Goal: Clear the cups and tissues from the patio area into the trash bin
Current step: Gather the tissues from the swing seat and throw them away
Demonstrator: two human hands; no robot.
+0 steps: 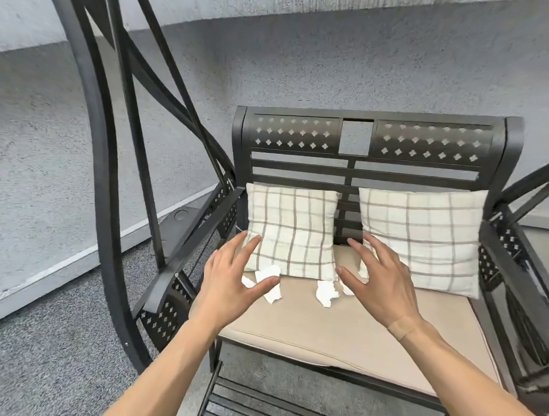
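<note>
Two hands, left hand (232, 284) and right hand (378, 283), hover (fingers spread, holding nothing) over crumpled tissues (326, 292).

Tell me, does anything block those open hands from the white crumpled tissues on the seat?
Nothing visible does. The white crumpled tissues lie bare on the beige seat cushion, just under the left hand and right hand.

Partly hidden: tissue scraps (268, 272) behind left hand (232, 284); another scrap (346, 288) behind right hand (380, 284). Cut off by edges: swing frame (111, 169), footrest (242, 401).
</note>
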